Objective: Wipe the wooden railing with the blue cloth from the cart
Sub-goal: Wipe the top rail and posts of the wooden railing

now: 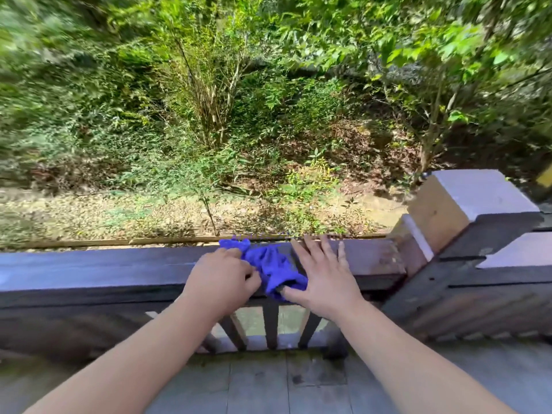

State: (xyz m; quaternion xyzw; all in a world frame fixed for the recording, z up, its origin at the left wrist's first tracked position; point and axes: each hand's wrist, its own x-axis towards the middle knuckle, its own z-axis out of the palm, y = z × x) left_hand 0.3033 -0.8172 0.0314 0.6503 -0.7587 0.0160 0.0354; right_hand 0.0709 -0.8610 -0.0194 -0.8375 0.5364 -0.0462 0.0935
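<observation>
A crumpled blue cloth lies on top of the dark wooden railing, which runs across the view from left to right. My left hand rests on the cloth's left part with its fingers curled and pinching the fabric. My right hand lies flat with spread fingers on the rail, its thumb pressing the cloth's near right corner. The cloth's middle shows between both hands; one corner reaches the rail's far edge. No cart is in view.
A thick square post with a pale cap ends the rail at the right, and a second rail section runs from it. Dark balusters stand under the rail. Grey deck boards lie below. Bushes and trees fill the ground beyond.
</observation>
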